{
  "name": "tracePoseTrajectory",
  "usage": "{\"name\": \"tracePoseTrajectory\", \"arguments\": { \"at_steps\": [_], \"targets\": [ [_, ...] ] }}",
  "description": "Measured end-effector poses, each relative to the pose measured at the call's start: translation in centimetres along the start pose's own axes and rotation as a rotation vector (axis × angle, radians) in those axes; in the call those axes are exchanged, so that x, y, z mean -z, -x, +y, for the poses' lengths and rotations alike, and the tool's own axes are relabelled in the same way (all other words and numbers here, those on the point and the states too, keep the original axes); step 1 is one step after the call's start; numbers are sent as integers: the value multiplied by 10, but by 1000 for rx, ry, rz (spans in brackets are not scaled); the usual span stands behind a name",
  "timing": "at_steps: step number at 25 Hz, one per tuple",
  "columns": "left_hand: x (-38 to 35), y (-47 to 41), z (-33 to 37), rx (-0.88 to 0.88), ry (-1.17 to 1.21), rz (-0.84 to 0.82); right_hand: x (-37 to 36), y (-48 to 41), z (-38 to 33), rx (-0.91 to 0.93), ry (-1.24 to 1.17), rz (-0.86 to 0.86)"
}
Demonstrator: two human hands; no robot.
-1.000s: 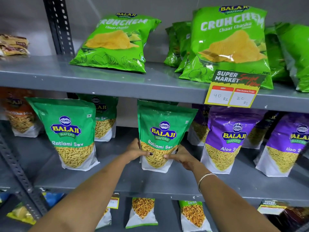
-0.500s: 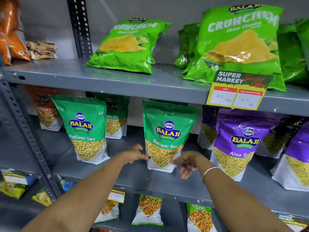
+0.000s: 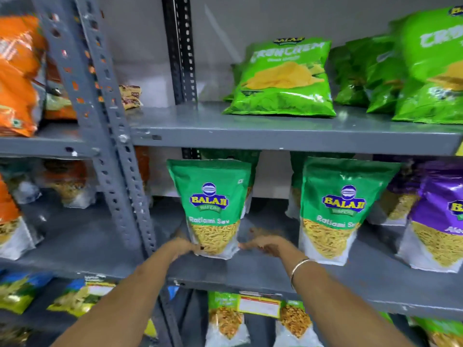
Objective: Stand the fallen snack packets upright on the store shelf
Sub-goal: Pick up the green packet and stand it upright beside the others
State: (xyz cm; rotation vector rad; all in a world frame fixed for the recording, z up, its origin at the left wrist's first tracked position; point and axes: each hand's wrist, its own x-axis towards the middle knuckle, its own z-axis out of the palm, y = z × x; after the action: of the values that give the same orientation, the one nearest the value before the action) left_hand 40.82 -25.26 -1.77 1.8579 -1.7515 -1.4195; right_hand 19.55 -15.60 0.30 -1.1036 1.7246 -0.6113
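A green Balaji Ratlami Sev packet (image 3: 213,209) stands upright on the grey middle shelf (image 3: 250,271). My left hand (image 3: 185,246) presses its lower left corner, fingers curled against it. My right hand (image 3: 260,245), a bangle on the wrist, holds the lower right corner. A second Ratlami Sev packet (image 3: 333,211) stands upright just to the right, untouched. More green packets stand behind both. On the upper shelf a green Crunchem chips bag (image 3: 283,78) leans backward. The picture is blurred by motion.
A purple Aloo Sev packet (image 3: 441,221) stands at the far right. A perforated grey upright post (image 3: 112,146) rises left of my hands. Orange packets (image 3: 17,71) fill the neighbouring rack. Small packets and a price tag (image 3: 259,305) sit on the shelf below.
Both hands have let go of the middle Ratlami Sev packet and moved left to the base of the left one. The view has swung left with them.
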Motion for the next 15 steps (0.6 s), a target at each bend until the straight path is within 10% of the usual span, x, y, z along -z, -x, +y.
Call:
{"name": "tracePoseTrajectory", "arguments": {
  "at_steps": [4, 15],
  "targets": [
    [5, -21, -6, -314, 104, 28, -41, -11, -5, 120, -279, 165],
    [-10, 25, -16, -407, 9, -23, -51, 25, 11, 83, -242, 317]
  ]
}}
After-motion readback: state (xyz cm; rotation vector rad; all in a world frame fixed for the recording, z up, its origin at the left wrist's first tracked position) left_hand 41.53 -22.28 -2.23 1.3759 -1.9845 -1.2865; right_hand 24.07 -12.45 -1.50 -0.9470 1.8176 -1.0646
